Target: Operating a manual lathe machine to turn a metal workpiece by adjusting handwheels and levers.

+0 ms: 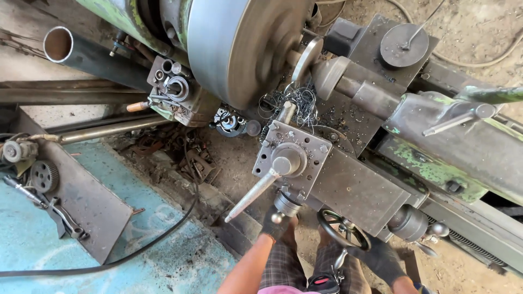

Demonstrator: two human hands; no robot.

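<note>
I look down on an old green-and-grey lathe. Its big chuck [245,49] is blurred from spinning. The square tool post [291,158], with a long steel lever [252,194], sits just below it beside curly metal swarf [298,102]. My left hand [277,223], in a dark glove, grips the cross-slide crank [286,204] with its ball knob. My right hand [381,260], also gloved, holds the rim of the black carriage handwheel [339,226]. The tailstock [354,84] points at the chuck from the right.
A steel pipe [60,43] juts out at upper left. A grey metal tray [81,201] holds a gear [43,175] and a wrench [46,204]. A black cable [163,239] crosses the blue floor. Scrap metal [185,155] lies under the headstock.
</note>
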